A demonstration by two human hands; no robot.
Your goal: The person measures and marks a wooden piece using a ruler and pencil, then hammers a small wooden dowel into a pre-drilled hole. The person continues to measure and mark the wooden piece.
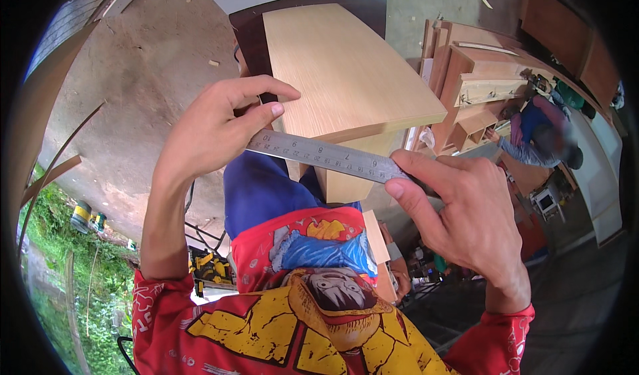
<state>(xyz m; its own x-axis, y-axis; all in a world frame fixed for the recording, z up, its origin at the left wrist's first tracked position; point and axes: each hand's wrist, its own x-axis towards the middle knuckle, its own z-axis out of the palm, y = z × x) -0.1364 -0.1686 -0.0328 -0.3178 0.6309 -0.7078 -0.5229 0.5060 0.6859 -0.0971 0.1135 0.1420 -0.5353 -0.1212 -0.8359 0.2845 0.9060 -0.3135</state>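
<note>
A steel ruler point(319, 154) stretches aslant between my two hands, above my lap and just on the near side of a pale wood-grain panel point(353, 69). With thumb and fingers my right hand point(466, 208) pinches the ruler and covers its right part. At the other end, the ruler runs in under my left hand point(213, 125); the fingers there are partly hidden. The left thumb and forefinger curve toward each other over the panel's left corner, a small gap between them. The panel's near edge lies just beyond the ruler.
Beneath the panel is a dark brown surface point(249, 42). At the right, a co-worker point(546, 129) bends beside brown boards and wooden box frames point(492, 82). Yellow-and-black tools point(212, 268) lie lower left. Grass point(86, 295) borders the concrete floor point(160, 49), which has wood scraps on it.
</note>
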